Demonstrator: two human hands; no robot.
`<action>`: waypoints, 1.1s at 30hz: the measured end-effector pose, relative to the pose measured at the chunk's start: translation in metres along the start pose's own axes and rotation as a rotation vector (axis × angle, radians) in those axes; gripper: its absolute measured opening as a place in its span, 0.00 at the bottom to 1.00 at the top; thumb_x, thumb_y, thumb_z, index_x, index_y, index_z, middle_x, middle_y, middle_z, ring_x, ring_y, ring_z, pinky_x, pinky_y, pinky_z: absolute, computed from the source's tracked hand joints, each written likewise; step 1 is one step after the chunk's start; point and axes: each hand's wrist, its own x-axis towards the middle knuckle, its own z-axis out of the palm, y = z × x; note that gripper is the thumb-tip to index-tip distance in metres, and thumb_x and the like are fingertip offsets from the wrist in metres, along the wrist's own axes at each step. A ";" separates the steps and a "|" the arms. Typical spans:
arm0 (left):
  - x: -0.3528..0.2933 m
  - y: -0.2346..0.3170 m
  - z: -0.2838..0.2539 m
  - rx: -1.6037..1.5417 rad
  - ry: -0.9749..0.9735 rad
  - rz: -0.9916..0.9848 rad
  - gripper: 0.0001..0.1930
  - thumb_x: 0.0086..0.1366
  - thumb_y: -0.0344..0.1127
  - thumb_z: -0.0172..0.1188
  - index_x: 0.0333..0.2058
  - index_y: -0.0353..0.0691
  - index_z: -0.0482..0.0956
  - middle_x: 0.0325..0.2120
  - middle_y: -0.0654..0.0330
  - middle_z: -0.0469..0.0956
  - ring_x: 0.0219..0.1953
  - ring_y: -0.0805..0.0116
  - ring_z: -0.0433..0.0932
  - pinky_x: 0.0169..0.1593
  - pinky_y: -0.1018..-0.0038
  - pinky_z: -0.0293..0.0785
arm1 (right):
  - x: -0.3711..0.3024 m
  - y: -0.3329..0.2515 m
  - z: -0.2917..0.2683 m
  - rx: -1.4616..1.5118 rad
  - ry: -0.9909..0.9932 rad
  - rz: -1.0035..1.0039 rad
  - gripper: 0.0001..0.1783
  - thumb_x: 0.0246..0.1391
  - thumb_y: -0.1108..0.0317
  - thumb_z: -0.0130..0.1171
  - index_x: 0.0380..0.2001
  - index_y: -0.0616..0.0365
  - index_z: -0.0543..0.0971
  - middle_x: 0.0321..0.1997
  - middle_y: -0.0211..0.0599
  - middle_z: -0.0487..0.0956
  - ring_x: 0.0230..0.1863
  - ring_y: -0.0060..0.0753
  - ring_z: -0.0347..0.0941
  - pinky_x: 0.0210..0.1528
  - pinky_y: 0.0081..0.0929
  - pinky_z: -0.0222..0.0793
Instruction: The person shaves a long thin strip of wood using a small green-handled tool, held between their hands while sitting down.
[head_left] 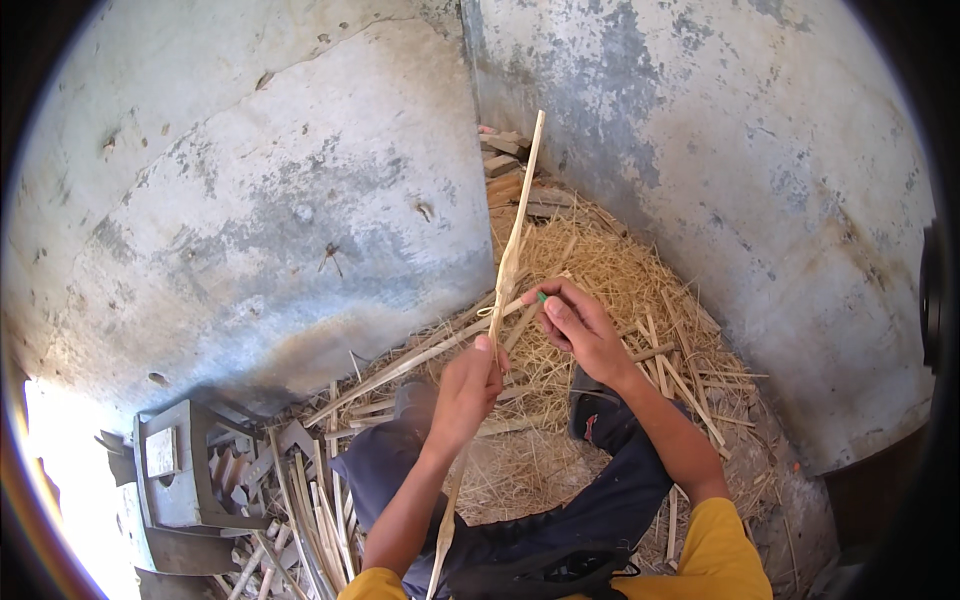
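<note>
A long pale split-wood or bamboo strip (521, 215) slants upward in front of me, with a wider, shaved-looking stretch midway. My left hand (468, 390) is closed round it below that stretch. Its lower end runs down past my lap, and a thin curl of shaving stands out beside the strip. To the right of the strip, my right hand (580, 325) is closed, its fingers pinching a small green thing (542, 297). Only a bit of the green shows, so its kind cannot be made out. Whether it touches the strip is unclear.
Straw-like shavings (610, 265) heap up in the corner between two weathered walls (760, 180). Several pale strips (315, 510) lie at lower left, beside a grey metal frame or box (190, 470). More sticks (690, 385) lie on the right. My dark-trousered legs are bent below my hands.
</note>
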 end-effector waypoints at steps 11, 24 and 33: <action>0.000 -0.016 0.009 0.112 0.061 0.150 0.24 0.84 0.48 0.44 0.56 0.34 0.79 0.19 0.76 0.59 0.19 0.86 0.55 0.23 0.80 0.50 | -0.005 0.010 -0.001 -0.769 0.009 -0.198 0.20 0.79 0.57 0.43 0.53 0.63 0.77 0.35 0.43 0.83 0.30 0.43 0.80 0.34 0.38 0.74; -0.005 -0.022 0.013 0.095 0.116 0.178 0.21 0.82 0.42 0.52 0.65 0.39 0.78 0.23 0.78 0.64 0.21 0.87 0.58 0.25 0.82 0.54 | -0.005 -0.008 -0.005 -0.531 0.166 -0.158 0.19 0.79 0.57 0.44 0.49 0.60 0.77 0.21 0.43 0.73 0.21 0.40 0.73 0.27 0.35 0.65; -0.010 -0.012 0.015 0.057 0.141 0.143 0.19 0.79 0.37 0.58 0.62 0.32 0.79 0.49 0.60 0.84 0.46 0.80 0.75 0.47 0.77 0.77 | -0.005 0.004 -0.001 -0.904 0.018 -0.268 0.15 0.76 0.60 0.49 0.44 0.62 0.76 0.29 0.53 0.80 0.29 0.60 0.78 0.32 0.46 0.71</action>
